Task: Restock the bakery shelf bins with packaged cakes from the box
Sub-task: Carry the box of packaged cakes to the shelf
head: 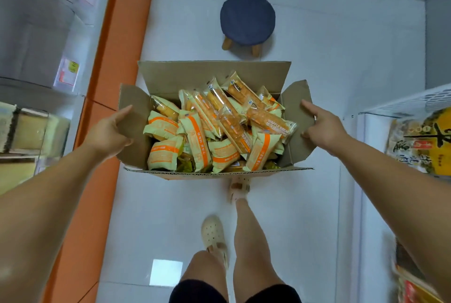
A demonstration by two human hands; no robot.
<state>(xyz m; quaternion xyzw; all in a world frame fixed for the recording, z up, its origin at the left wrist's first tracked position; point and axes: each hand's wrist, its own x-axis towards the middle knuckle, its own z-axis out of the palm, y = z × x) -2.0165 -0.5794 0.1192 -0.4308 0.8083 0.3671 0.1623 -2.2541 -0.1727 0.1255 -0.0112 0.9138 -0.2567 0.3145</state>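
Observation:
An open cardboard box [214,75] is held above the white floor, filled with several packaged cakes [195,141] in pale green and orange wrappers and longer waffle bread packs [266,117]. My left hand [109,132] grips the box's left side flap [133,117]. My right hand [322,124] grips the right side flap [296,107]. The far flap stands upright and the near edge faces me.
A dark blue round stool [247,18] stands on the floor beyond the box. Shelf bins [29,129] with price tags line the left above an orange base [122,34]. A white wire shelf [410,102] with yellow packaged goods [419,139] is on the right. My feet in sandals are below.

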